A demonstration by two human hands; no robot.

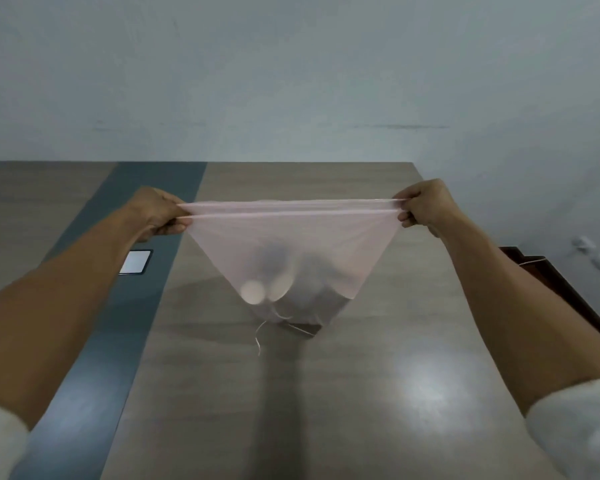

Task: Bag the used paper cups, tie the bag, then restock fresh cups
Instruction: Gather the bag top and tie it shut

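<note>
Two hands pull a translucent pink plastic bag (291, 244) taut by its mouth above the wooden table (378, 393): left hand (160, 214) clenched on the left end of the rim, right hand (421, 207) clenched on the right end, fists well apart, rim stretched into a near-straight double line. Bag hangs in a V, its bottom resting on or just above the table (cannot tell which). Inside, blurred pale shapes, likely used paper cups (253, 292), one round white rim or base showing low left of the bag's centre. A thin string or plastic strand (258, 336) trails from the bag bottom. Small white card-like panel (136, 262) sits left of the bag on the table's dark stripe. Judged step: cups bagged, tying next. Risks: film this thin may tear or slip from a fist if pulled harder; gathering the mouth unevenly could leave a gap; tilting could spill cups. No fresh cups visible.
</note>
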